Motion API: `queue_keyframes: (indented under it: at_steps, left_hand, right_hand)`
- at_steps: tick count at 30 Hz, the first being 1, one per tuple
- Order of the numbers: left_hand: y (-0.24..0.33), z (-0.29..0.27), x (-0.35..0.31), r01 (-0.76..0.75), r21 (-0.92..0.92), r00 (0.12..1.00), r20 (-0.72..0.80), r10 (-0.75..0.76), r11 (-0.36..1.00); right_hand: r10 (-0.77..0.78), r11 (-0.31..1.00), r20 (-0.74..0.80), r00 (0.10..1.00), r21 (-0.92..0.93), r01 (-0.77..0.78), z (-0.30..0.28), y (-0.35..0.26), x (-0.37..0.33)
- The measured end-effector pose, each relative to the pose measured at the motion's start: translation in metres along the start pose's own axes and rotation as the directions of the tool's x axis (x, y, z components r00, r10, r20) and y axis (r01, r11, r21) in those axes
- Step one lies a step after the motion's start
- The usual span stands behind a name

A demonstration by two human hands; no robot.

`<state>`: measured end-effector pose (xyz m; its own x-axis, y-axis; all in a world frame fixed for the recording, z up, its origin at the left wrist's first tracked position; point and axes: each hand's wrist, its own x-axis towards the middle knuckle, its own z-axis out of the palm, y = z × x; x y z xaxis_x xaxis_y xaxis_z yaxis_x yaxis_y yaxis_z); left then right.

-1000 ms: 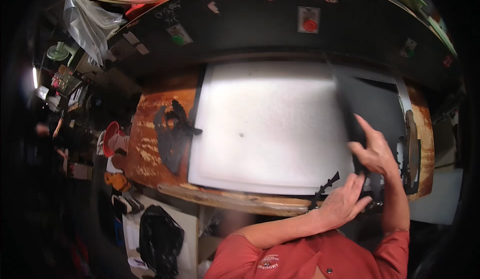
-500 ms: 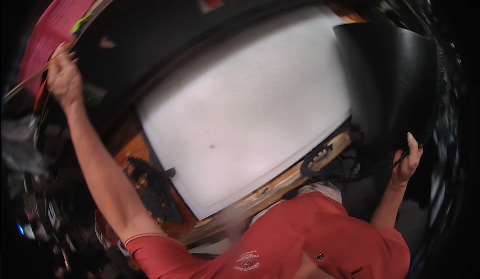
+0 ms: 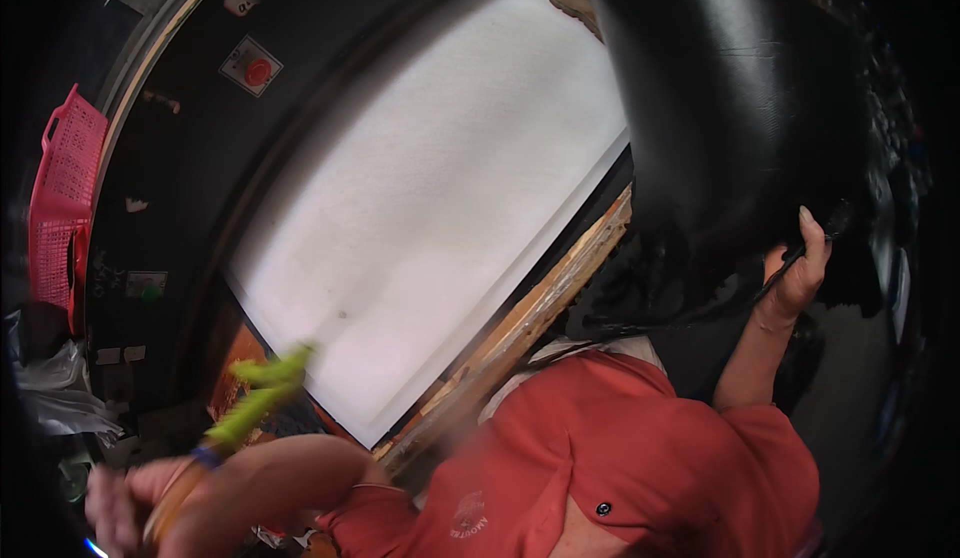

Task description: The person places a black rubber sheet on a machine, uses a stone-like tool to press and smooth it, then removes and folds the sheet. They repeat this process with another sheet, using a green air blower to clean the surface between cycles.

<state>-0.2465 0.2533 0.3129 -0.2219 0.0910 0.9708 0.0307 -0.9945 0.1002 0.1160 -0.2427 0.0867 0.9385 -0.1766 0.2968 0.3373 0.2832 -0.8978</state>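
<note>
In my left hand (image 3: 135,498), smeared by motion at the lower left, is a stick (image 3: 232,423) with an orange-brown handle and a yellow-green forked end. Its exact kind cannot be made out. The forked tip reaches over the near left corner of a white sheet (image 3: 420,178) laid flat on the work table. My right hand (image 3: 797,276) is closed on the lower edge of a large glossy black flexible sheet (image 3: 740,108), raised at the right in a curve. The black sheet hides the right part of the table.
A pink plastic basket (image 3: 68,183) is at the left edge, above a clear plastic bag (image 3: 65,378). Behind the white sheet runs a dark panel (image 3: 190,168) bearing small stickers. A wooden rail (image 3: 560,278) edges the table near my body. A brown shoe-like object (image 3: 575,6) shows at the far end.
My left hand has come from beside the pink basket down to the lower left, with the stick. My right hand still grips the black sheet. The whole view has turned.
</note>
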Motion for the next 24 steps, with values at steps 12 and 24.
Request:
queue_keyframes:
  at_steps: [12, 24]
  left_hand:
    - [0.082, 0.092, -0.208, 0.998, -0.067, 0.052, 0.850, -0.524, -0.009]
    - [-0.028, 0.114, -0.151, 0.777, -0.220, 0.628, 0.194, -0.754, 0.590]
  right_hand:
    - [0.091, 0.995, 0.062, 0.994, -0.044, -0.088, -0.011, 0.004, 0.013]
    - [0.147, 0.988, 0.058, 0.987, 0.045, -0.150, 0.015, -0.017, -0.004]
